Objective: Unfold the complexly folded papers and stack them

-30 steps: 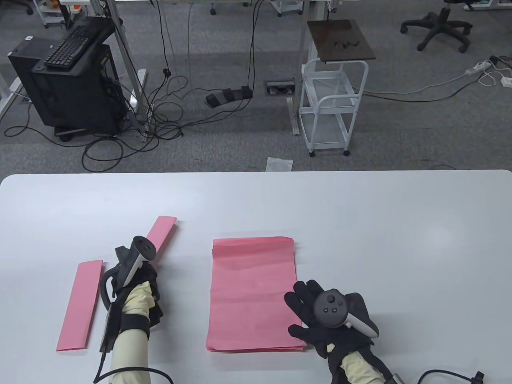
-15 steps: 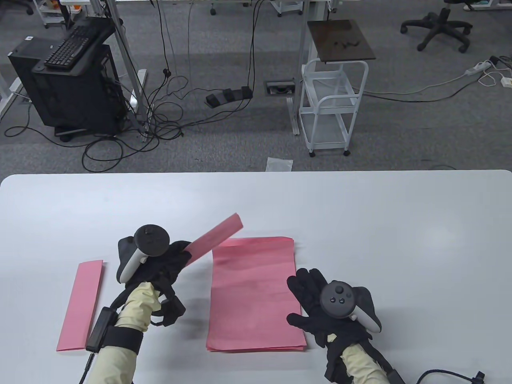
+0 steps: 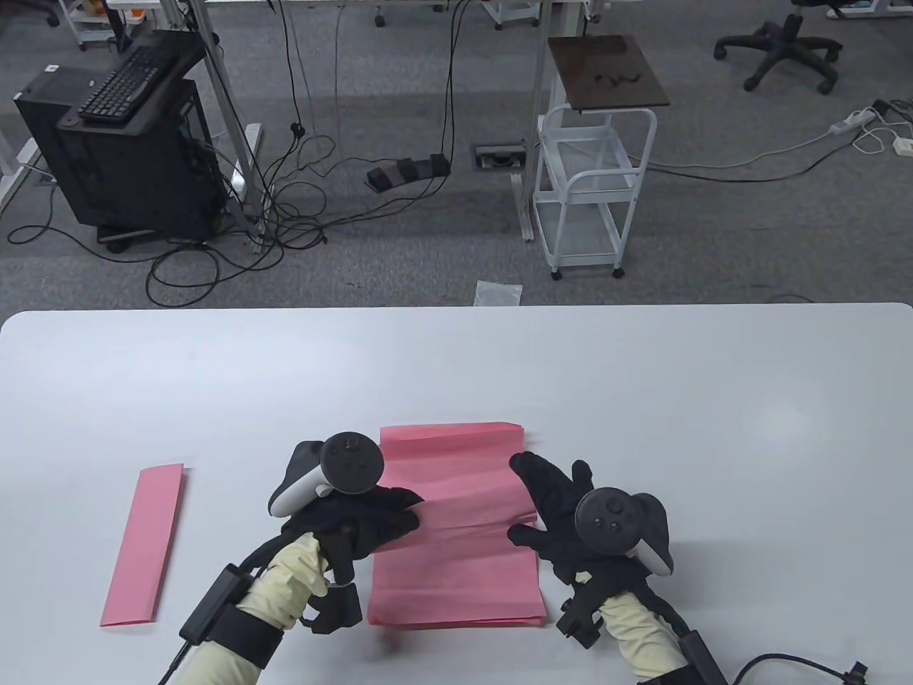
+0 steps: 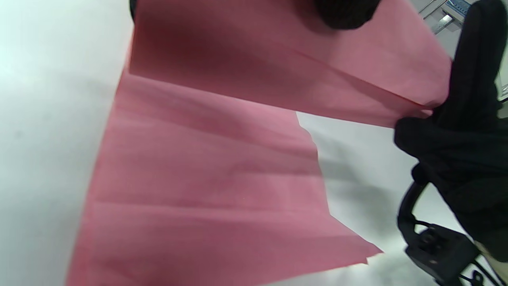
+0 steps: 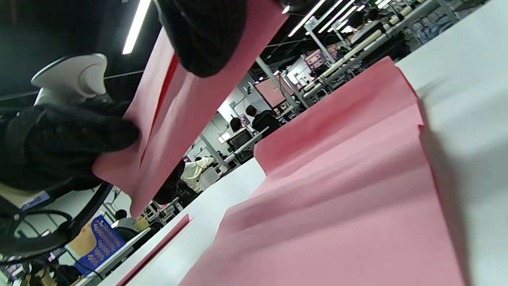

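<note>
Folded pink strip [image 4: 278, 71] held in the air between both hands, just above the stack of unfolded sheets [image 3: 456, 571] near the table's [image 3: 642, 371] front edge, long axis running left to right. Left hand [image 3: 356, 517] pinches one end, right hand [image 3: 563, 528] the other, equally near. Second folded strip [image 3: 143, 546] lies toward the front left corner.
</note>
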Demonstrator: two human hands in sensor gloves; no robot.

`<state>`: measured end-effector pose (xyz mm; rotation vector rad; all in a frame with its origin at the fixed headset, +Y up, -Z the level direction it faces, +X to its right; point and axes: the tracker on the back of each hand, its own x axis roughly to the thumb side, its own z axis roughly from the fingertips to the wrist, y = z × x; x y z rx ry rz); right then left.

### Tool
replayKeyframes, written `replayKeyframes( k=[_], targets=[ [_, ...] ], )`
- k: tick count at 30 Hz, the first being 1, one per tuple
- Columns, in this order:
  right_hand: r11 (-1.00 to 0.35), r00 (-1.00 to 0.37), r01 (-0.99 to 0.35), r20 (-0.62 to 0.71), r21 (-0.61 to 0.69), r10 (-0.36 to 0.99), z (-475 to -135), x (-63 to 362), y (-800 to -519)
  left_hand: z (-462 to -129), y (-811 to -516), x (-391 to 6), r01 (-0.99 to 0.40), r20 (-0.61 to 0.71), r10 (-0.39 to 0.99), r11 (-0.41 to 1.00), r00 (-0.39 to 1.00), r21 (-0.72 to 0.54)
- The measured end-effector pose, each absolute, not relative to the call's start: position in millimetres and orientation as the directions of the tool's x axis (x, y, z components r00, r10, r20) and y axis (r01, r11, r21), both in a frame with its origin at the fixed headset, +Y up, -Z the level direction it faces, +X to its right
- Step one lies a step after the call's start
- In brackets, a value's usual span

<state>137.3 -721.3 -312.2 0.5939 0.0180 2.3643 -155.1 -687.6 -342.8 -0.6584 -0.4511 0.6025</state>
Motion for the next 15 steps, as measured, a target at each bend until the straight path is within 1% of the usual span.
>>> replayKeyframes(
  k=[5, 7, 10, 12, 13, 15],
  targets=[
    [-0.727, -0.613, -0.676, 0.458, 0.119, 0.644, -312, 140, -723, -346, -694, -156, -0.376, 0.168, 0.666, 0.59, 0.727, -0.714],
    [-0.647, -0.541, -0.755, 0.453, 0.11, 0.708, -312, 143, -722, -346, -697, -162, -0.404, 0.139, 0.71, 0.537, 0.69, -0.74],
    [-0.61, -0.512, -0.783, 0.426, 0.126, 0.746, -313, 149, -722, -348, -701, -179, -0.476, 0.094, 0.76, 0.493, 0.643, -0.728],
    [-0.594, -0.514, -0.798, 0.396, 0.105, 0.761, -314, 156, -724, -350, -708, -203, -0.57, 0.037, 0.813, 0.439, 0.582, -0.695],
    [-0.58, -0.508, -0.808, 0.379, 0.101, 0.774, -314, 159, -725, -350, -712, -217, -0.639, 0.001, 0.834, 0.423, 0.551, -0.643],
    [-0.552, -0.494, -0.829, 0.349, 0.087, 0.796, -316, 163, -726, -349, -720, -239, -0.702, -0.029, 0.843, 0.428, 0.538, -0.569]
  ],
)
